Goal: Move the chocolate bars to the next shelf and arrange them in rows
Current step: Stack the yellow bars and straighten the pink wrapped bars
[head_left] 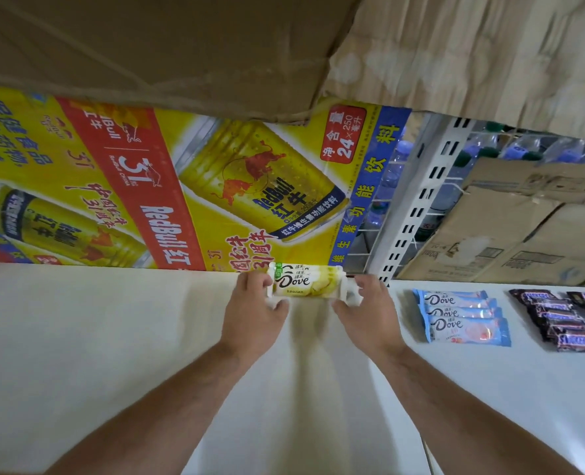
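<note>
While the left hand (255, 305) and right hand (366, 303) pinched its 9 and 3 o'clock ends, the yellow-and-white wrapped Dove chocolate bundle (306, 281) lay crosswise at 12 o'clock on the white shelf (112, 337), equally near both.

Bright, even light. A soft shadow falls on the white shelf (112, 337). The edges bend, and the top cardboard (147, 46) looks fuzzy.

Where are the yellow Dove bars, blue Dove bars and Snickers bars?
yellow Dove bars (306, 285), head view, wrapper middle.
blue Dove bars (462, 313), head view, middle wrapper.
Snickers bars (558, 318), head view, row's middle.
</note>
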